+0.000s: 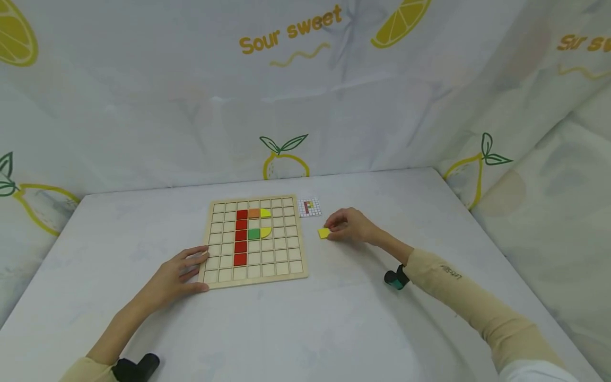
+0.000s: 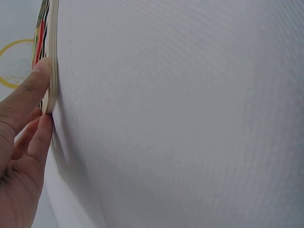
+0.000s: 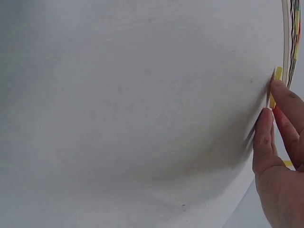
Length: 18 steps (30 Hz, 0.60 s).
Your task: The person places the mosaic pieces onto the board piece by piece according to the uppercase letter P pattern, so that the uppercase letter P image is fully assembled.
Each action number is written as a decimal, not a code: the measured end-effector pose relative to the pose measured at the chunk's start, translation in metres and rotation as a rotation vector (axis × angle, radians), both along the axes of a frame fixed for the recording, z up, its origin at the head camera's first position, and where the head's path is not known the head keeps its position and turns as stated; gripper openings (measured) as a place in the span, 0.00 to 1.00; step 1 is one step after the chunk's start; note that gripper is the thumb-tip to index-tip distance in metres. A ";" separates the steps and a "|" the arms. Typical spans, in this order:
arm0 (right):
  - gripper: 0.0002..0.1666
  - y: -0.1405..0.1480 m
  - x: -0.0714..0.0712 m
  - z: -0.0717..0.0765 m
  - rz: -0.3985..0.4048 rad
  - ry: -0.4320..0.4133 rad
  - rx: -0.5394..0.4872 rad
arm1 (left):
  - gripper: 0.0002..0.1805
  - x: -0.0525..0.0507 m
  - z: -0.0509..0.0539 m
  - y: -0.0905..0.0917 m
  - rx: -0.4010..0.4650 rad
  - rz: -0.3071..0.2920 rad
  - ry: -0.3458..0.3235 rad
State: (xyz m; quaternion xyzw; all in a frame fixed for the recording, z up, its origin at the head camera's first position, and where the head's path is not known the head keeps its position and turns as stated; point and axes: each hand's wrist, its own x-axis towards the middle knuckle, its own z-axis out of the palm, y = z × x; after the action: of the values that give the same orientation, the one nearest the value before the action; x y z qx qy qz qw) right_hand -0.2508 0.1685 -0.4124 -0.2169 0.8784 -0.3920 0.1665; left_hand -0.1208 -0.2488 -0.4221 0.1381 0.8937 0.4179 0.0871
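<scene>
A wooden grid board (image 1: 281,269) lies flat on the table, with red, orange, green and yellow tiles in some of its squares. My left hand (image 1: 174,275) rests at the board's left side, fingers spread along the edge and thumb by the front left corner; the left wrist view shows the thumb (image 2: 33,88) touching the board. To the right of the board, my right hand (image 1: 352,225) pinches a yellow square tile (image 1: 323,233) between thumb and fingers, low over the table. The same tile appears edge-on in the right wrist view.
A small printed pattern card (image 1: 310,207) lies against the board's upper right side, showing a coloured grid. The white table (image 1: 286,334) meets a lemon-printed cloth (image 1: 191,116) at the back and sides. A dark wrist device (image 1: 397,278) sits at each wrist.
</scene>
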 end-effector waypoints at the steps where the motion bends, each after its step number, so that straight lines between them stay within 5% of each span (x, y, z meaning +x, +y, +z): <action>1: 0.14 0.000 0.000 0.001 0.004 0.007 -0.005 | 0.42 0.000 0.000 0.000 0.003 0.000 0.000; 5: 0.15 0.003 0.000 0.004 -0.007 -0.010 -0.047 | 0.42 0.001 0.001 0.000 0.006 -0.004 0.007; 9: 0.17 0.007 -0.001 0.004 -0.070 -0.112 -0.112 | 0.42 0.001 0.002 0.000 0.008 -0.011 0.009; 18: 0.23 0.013 -0.005 0.006 -0.324 -0.348 -0.238 | 0.42 0.000 0.001 0.000 0.017 -0.007 0.002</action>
State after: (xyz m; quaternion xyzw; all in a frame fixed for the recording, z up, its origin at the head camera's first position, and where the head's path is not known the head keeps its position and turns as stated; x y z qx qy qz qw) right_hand -0.2555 0.1814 -0.4068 -0.0210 0.8075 -0.5454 0.2236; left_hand -0.1205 -0.2492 -0.4206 0.1423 0.8897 0.4250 0.0864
